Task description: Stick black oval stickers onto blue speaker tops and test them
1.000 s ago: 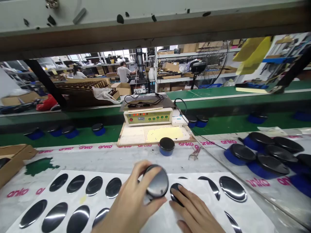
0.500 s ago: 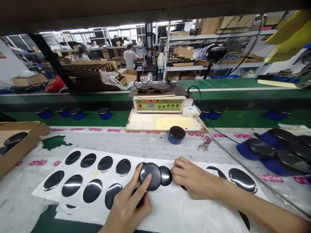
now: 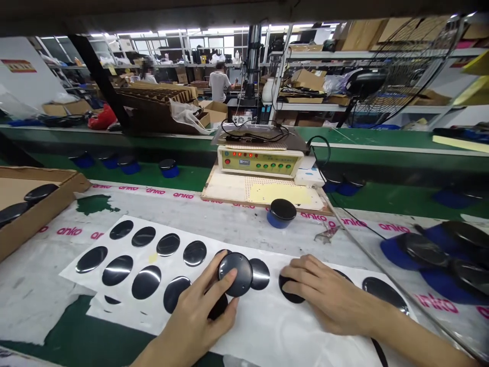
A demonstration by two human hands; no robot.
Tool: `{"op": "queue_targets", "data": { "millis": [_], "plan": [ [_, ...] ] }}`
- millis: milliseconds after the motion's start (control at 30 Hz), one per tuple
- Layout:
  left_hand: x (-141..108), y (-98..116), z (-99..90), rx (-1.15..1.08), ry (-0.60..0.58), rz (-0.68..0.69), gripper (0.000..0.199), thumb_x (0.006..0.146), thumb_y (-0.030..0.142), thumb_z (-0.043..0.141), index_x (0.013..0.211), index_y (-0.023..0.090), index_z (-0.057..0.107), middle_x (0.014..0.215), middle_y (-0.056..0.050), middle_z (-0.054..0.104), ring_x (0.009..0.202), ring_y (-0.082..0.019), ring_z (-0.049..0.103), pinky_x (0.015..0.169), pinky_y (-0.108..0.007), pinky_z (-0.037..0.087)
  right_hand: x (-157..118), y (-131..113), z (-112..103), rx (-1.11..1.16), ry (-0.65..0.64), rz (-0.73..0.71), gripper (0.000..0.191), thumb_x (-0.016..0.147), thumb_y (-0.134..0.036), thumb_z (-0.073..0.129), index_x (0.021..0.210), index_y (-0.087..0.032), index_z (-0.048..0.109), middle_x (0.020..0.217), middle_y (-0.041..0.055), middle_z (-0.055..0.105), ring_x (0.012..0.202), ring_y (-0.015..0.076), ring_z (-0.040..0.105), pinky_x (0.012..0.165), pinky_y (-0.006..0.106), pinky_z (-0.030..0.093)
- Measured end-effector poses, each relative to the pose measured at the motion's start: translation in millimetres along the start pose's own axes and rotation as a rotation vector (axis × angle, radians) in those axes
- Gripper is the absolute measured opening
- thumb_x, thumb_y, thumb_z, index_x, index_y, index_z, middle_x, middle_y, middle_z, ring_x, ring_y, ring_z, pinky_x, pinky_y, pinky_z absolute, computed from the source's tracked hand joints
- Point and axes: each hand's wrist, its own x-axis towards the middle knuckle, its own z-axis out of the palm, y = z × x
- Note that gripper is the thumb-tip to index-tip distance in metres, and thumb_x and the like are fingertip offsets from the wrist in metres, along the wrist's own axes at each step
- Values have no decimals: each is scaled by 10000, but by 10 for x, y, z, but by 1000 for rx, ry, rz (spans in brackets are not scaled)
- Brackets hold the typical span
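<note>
My left hand [image 3: 198, 306] grips a round black cap [image 3: 239, 275] with small holes near its rim, the index finger lying across its face. The cap is just above a white backing sheet [image 3: 263, 326] that carries rows of glossy black round stickers [image 3: 146, 282]. To the right, my right hand [image 3: 324, 293] has its fingers curled down onto one black sticker [image 3: 291, 291] on the sheet; the thumb is hidden. Between the hands lies another sticker [image 3: 260, 274], partly behind the cap. Beyond them stands a blue cup-shaped part with a black top [image 3: 281, 213].
A control box [image 3: 260, 162] with lit digits sits on a board at the back. More blue-and-black parts [image 3: 424, 250] crowd the right side, where a thin grey cable [image 3: 367, 244] crosses the bench. An open carton [image 3: 72, 196] holds black parts at left. Two people work far behind.
The view has shifted slightly. My right hand's fingers now rest further over the sticker, and more of it shows. My left hand still holds the cap in nearly the same place.
</note>
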Motion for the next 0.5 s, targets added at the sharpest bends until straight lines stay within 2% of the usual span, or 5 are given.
{"op": "queue_targets", "data": {
  "millis": [67,167,267,433,500],
  "plan": [
    [1,-4,10,3,6,-1,401,867,129,555,1265,164,517,1375,-186,484,1154,-225,603,835,-247,563,65,-27,-26,63,-64,48,436,668,10,453,1050,-194,507,1061,58,574,943,225,432,834,388,318],
    [-3,-11,22,18,10,-7,395,873,133,561,1262,184,516,1356,-186,500,1131,-234,618,811,-263,576,196,-49,-75,80,-144,36,333,613,-16,508,900,-187,498,911,39,555,841,211,416,770,381,333],
    [-2,-5,20,25,19,-10,377,876,141,565,1248,179,521,1324,-198,524,1108,-246,631,791,-277,587,224,-96,-177,55,-177,21,271,633,-35,523,851,-193,491,890,37,550,814,212,414,761,391,341],
    [18,19,12,-31,5,-12,399,862,121,576,1252,170,509,1300,-214,532,985,-213,672,731,-266,589,-20,-190,-352,-41,-158,15,246,710,-33,520,866,-222,545,851,37,588,760,220,469,763,412,367],
    [27,26,6,-54,12,-19,397,859,116,580,1246,173,514,1297,-211,533,906,-186,685,700,-254,588,-192,-200,-363,-24,-76,48,254,741,-46,524,877,-252,583,815,18,621,738,215,509,752,399,391]
  ]
}}
